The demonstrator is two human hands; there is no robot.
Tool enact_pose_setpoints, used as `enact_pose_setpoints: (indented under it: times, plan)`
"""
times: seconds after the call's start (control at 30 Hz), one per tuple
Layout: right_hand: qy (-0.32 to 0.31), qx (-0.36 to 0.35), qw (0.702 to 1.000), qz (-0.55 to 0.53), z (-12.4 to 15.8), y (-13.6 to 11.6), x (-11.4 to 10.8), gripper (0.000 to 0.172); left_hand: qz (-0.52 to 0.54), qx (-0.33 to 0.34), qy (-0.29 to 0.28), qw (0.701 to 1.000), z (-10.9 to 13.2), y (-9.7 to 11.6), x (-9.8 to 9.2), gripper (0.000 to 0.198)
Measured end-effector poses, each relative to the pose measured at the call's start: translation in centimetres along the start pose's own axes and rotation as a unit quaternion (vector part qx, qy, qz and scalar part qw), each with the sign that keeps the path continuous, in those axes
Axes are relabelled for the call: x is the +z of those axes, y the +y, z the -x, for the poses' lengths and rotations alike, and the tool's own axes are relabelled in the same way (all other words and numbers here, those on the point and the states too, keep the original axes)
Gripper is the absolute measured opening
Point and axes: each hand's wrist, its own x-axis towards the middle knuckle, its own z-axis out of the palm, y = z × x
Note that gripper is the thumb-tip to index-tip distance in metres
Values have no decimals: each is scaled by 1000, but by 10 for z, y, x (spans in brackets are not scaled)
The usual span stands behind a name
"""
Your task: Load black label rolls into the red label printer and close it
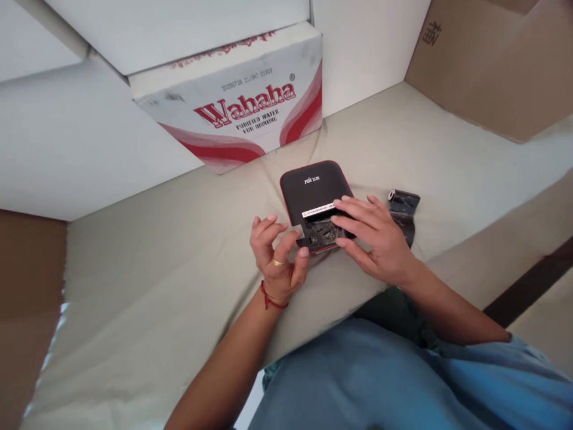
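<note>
Head view, the only one. Work is at the black-and-red receipt printer (pixel 313 194) (best guess; FEIE logo on top), which lies flat on the beige cloth (pixel 156 286), just past the near edge, at 12 o'clock from the wearer. Step in hand looks like finger work at its uncovered bay (pixel 323 232), on the near part, 5 to 6 o'clock; what's being done inside is too small to tell. Next move probably calls for the right fingers to steady the body while the left deals with a small pale tab (pixel 299 232) at the bay's corner.

Orientation: logo end points between 11 and 12 o'clock, bay end toward 5 to 6. Body nearly square; long axis, if any, follows that same line. White warning label (pixel 317 210) runs crosswise, roughly 9 to 3.

Left hand (pixel 278 254): 8 o'clock of printer, fingers half curled, thumb apart; index at the tab, can't tell if gripping it. Right hand (pixel 378 242): 4 o'clock, palm down, fingers spread over the bay's right side, gripping nothing visible.

Dark glossy piece (pixel 406 203) at 3 o'clock, identity unclear. Wahaha water carton (pixel 250 101) at 11.
</note>
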Motion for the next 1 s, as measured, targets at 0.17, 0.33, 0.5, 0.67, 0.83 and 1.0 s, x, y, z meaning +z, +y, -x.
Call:
enact_pose_setpoints:
  times: [0.17, 0.33, 0.5, 0.67, 0.83, 1.0]
  plan:
    - [69, -32, 996, -48, 15, 2, 2, 26, -34, -3, 19, 999, -3, 1, -5, 25]
    - [80, -17, 994, -70, 16, 3, 6, 27, -5, -90, 27, 996, -9, 7, -6, 23]
    - [84, -22, 994, -62, 14, 4, 9, 27, 5, -98, 5, 995, -10, 9, -4, 23]
    - [72, -89, 985, -129, -6, 8, -5, 22, 23, -91, 4, 996, -7, 8, 1, 16]
    - [-15, 37, 991, -128, -64, 16, -30, 38, 40, -93, 10, 995, -2, 6, 4, 21]
    - [-213, 83, 963, 140, -122, 10, -19, 24, 42, -120, 1, 992, 1, 2, 8, 56]
